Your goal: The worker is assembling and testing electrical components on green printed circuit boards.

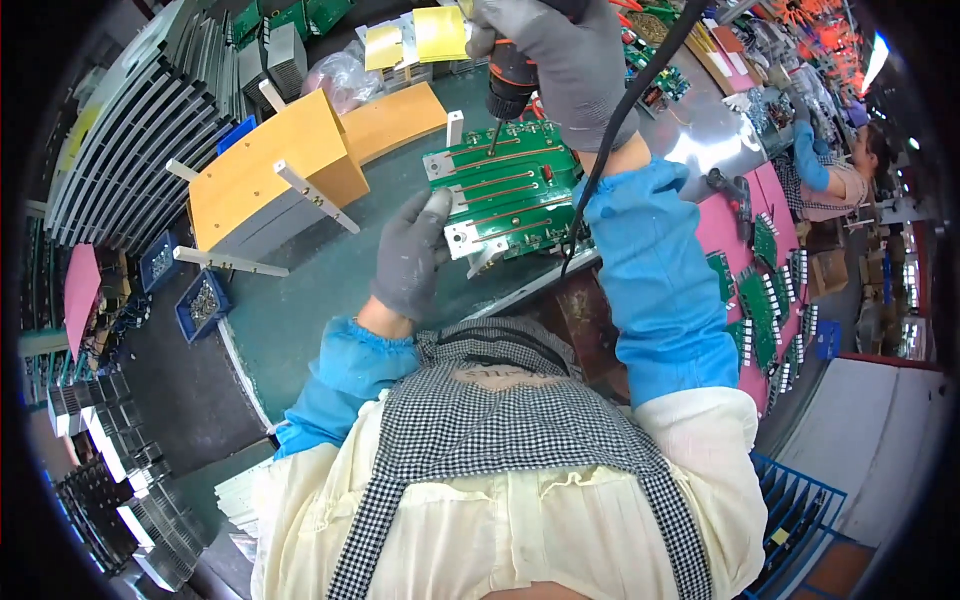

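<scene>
A green circuit board (520, 183) with brownish strips and white end blocks lies raised above the green work surface in front of me. My left hand (408, 258), in a grey glove, grips its left edge with the thumb on top; the other fingers are partly hidden. In my gloved right hand (580, 70) is a power screwdriver (512, 82), orange and black, held upright over the board. Its thin bit points down onto the far left part of the board. Whether a screw sits under the tip is too small to tell.
An orange-yellow panelled box (270, 175) with white posts stands to the left. Blue bins (202, 303) of small parts sit beside stacked metal heat sinks (140, 130). A black cable (640, 85) hangs by my right arm. More boards (760, 300) lie on a pink surface; a co-worker (835, 170) is beyond.
</scene>
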Available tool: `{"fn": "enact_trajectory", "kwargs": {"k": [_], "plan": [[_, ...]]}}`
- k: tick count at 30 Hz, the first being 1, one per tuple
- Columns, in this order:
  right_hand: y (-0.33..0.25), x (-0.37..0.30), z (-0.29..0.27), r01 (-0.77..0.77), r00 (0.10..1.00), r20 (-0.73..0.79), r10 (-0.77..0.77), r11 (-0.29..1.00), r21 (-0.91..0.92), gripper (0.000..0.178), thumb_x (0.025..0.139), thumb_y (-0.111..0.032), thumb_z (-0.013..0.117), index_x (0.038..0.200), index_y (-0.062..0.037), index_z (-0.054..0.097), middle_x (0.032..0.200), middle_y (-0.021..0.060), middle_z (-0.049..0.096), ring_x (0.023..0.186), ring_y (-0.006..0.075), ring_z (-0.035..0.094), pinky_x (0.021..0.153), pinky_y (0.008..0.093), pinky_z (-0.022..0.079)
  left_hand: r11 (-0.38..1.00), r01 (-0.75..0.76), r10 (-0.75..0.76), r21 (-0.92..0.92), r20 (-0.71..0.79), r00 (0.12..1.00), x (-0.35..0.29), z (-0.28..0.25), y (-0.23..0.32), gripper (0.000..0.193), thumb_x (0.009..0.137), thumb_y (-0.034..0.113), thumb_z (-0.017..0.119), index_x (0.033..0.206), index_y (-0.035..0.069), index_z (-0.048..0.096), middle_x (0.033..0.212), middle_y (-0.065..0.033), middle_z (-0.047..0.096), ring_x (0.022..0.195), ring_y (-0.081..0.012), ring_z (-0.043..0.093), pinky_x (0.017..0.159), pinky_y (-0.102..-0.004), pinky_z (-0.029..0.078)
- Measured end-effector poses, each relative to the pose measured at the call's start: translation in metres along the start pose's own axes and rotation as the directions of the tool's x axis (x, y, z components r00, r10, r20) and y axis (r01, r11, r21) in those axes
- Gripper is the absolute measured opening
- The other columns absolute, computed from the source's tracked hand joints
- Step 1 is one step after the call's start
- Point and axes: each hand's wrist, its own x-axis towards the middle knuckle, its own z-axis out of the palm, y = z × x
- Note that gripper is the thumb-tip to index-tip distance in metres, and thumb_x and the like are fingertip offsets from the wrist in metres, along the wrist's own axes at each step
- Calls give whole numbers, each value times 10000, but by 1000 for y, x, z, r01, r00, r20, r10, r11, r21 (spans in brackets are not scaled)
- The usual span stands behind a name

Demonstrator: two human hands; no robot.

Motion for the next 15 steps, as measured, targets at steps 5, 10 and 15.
{"fn": "enact_trajectory", "kwargs": {"k": [5,10,15], "plan": [[-18,-16,-1,33,999,-48,-26,990,136,406,823,-63,682,1190,-16,515,767,71,608,575,125,557,513,265,436,890,11,2,-456,28,1000,28,-51,-28,306,1009,167,474,1217,-48,541,981,-79,599,750,-114,525,665,-232,477],[-32,-21,-7,8,1000,-3,-8,1000,21,187,824,-38,694,960,-19,568,757,39,588,551,106,539,497,271,436,793,109,-76,-599,81,994,16,-68,-10,264,1010,83,439,1240,-38,486,1091,-125,583,810,-140,543,666,-226,491],[-5,-15,-27,315,928,220,-300,949,-32,257,821,-38,722,991,-42,529,721,7,515,538,94,498,473,263,406,889,-35,130,-456,179,975,10,-58,14,257,1029,183,503,1220,11,509,982,-46,547,728,-65,450,578,-160,417]]}}
